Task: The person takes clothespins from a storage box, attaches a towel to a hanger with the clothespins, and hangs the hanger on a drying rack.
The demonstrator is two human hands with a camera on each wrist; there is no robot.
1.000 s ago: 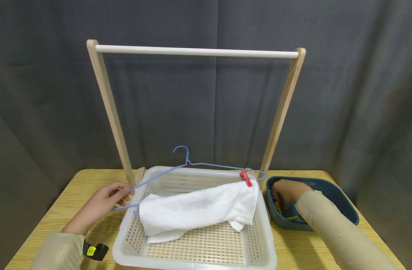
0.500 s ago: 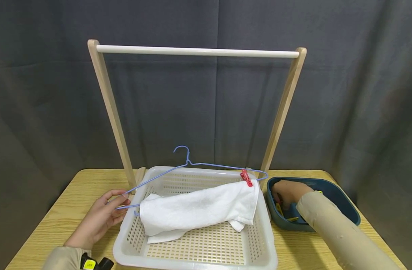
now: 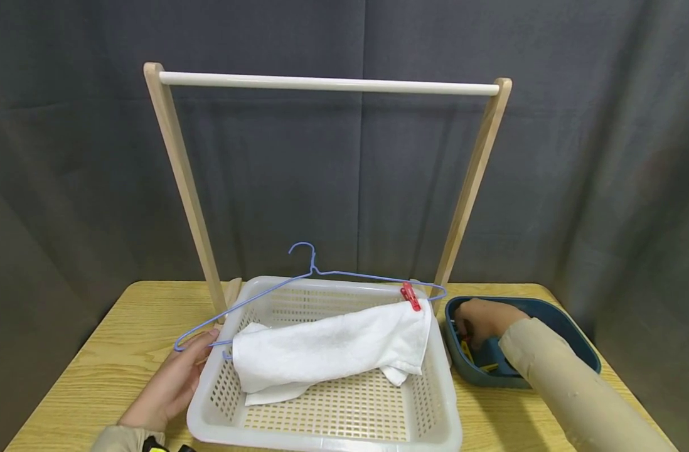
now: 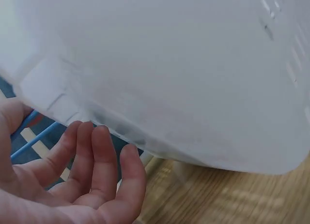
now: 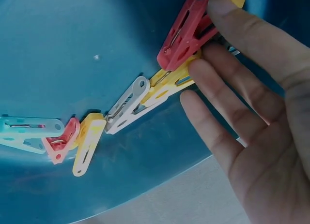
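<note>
Left hand (image 3: 177, 376), fingers loosely half-curled, sits by the blue hanger (image 3: 313, 270); right hand's (image 3: 482, 321) fingers pinch a red clothespin (image 5: 183, 37)

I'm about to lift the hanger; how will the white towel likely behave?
The white towel is probably floppy, judging by its soft folds. Its left end may slip, since the one red clothespin on it sits at the right.
</note>
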